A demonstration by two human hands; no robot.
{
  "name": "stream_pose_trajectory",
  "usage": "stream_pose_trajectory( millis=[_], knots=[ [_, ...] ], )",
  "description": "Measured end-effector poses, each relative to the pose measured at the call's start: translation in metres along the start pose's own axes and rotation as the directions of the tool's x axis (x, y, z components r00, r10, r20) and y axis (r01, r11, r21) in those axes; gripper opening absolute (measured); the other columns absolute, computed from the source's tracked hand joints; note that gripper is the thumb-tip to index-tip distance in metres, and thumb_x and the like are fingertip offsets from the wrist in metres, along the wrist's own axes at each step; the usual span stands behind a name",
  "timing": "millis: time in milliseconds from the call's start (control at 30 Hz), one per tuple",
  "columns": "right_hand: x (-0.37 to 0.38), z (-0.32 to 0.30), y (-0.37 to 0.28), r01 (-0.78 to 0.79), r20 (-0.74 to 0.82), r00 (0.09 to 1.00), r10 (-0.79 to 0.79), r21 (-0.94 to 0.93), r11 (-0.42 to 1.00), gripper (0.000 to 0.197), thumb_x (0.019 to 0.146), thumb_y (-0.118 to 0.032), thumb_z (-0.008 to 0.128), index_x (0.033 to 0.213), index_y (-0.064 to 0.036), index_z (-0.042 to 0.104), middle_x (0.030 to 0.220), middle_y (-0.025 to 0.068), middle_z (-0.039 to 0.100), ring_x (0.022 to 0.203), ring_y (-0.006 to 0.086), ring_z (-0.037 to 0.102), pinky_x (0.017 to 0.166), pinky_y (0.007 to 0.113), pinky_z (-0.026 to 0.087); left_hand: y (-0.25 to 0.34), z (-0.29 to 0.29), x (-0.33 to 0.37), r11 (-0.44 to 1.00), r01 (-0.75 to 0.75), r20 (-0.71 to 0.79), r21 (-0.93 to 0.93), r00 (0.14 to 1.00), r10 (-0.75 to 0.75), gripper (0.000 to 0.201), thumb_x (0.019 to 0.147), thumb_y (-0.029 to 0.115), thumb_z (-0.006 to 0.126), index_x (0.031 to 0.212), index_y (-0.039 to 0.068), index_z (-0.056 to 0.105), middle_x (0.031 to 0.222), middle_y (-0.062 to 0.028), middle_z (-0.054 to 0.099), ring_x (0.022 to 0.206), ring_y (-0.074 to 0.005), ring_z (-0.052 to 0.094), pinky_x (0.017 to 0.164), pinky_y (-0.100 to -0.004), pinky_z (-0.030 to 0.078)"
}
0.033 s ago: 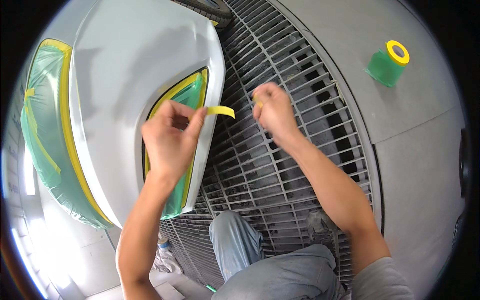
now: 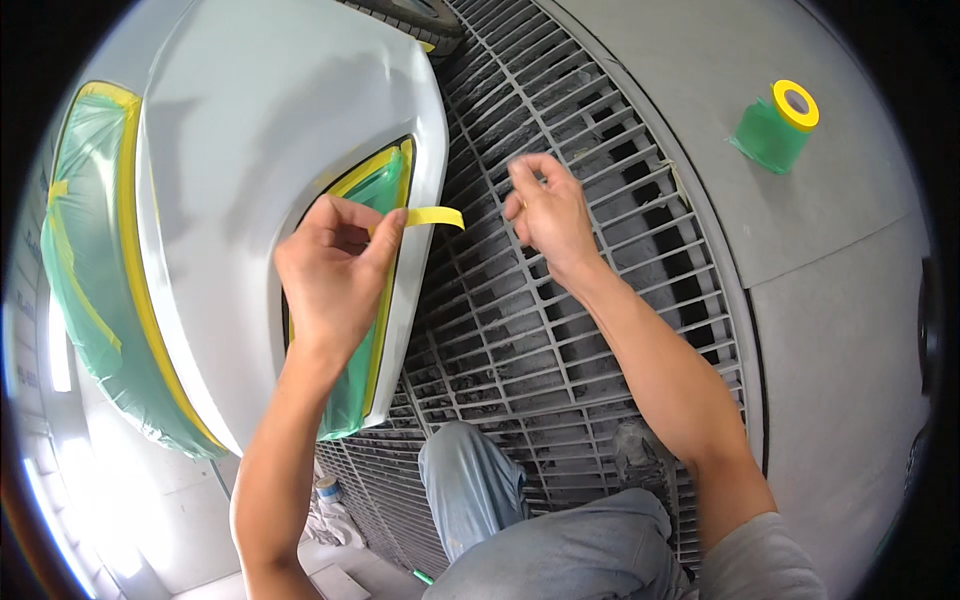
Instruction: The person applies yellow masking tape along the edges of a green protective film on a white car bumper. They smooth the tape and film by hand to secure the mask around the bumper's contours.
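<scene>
A short strip of yellow masking tape (image 2: 437, 217) is pinched between the thumb and fingers of my left hand (image 2: 335, 265), its free end curling to the right. That hand is in front of a tapered recess in the pale grey car bumper (image 2: 215, 190). Green masking film (image 2: 350, 398) covers the recess, edged with yellow tape. Over the floor grating, apart from the strip, my right hand (image 2: 556, 222) has its fingers curled in and somewhat blurred. A small yellowish spot shows at its fingers, too unclear to name.
Green film (image 2: 90, 230) with yellow edging covers another part of the car at left. A roll of yellow tape with green film (image 2: 778, 130) stands on the grey floor (image 2: 840, 330) at right. Metal grating (image 2: 520, 370) runs beneath my knees. A tyre (image 2: 415, 15) is at the top.
My left hand has shifted slightly left with the tape strip. My right hand has turned a little, and its forefinger is lifted more.
</scene>
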State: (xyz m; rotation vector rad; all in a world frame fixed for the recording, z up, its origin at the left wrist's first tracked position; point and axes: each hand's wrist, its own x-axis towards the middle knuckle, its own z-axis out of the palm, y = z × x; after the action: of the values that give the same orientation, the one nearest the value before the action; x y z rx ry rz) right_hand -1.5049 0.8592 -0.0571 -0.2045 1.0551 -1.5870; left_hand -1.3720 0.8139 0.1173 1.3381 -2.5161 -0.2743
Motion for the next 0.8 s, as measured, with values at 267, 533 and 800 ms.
stream_pose_trajectory(
  millis=[267,533,800],
  knots=[
    [0.033,0.036,0.002,0.41,0.417,0.838,-0.352,-0.057,0.91,0.028,0.097,-0.025,0.076,0.089,-0.0001,0.067,0.076,0.0014,0.063,0.072,0.0097,0.056,0.064,0.03,0.046,0.001,0.002,0.024,0.987,-0.024,0.04,0.159,0.999,0.018,0.021,0.093,0.018,0.083,0.085,0.002,0.072,0.072,-0.0008,0.068,0.066,-0.0081,0.058,0.064,-0.0249,0.046],
    [0.078,0.058,-0.006,0.603,0.299,0.796,-0.527,-0.472,0.643,0.023,0.093,-0.025,0.076,0.092,-0.0026,0.074,0.072,0.0134,0.068,0.071,0.0298,0.067,0.067,0.042,0.052,-0.016,0.016,0.061,0.422,-0.47,0.185,0.775,0.808,0.56,0.009,0.078,0.013,0.075,0.075,0.005,0.077,0.114,-0.0044,0.071,0.121,-0.0281,0.059,0.1,-0.0427,0.041],
    [0.089,0.064,0.006,0.701,0.343,0.633,-0.695,-0.634,0.326,0.018,0.09,-0.026,0.076,0.092,-0.0085,0.08,0.088,0.016,0.072,0.082,0.0355,0.073,0.075,0.046,0.058,-0.017,0.022,0.069,0.319,-0.488,0.293,0.813,0.815,0.5,0.01,0.078,0.009,0.069,0.08,0.002,0.076,0.121,-0.0101,0.069,0.125,-0.03,0.057,0.104,-0.0447,0.04]
  ],
)
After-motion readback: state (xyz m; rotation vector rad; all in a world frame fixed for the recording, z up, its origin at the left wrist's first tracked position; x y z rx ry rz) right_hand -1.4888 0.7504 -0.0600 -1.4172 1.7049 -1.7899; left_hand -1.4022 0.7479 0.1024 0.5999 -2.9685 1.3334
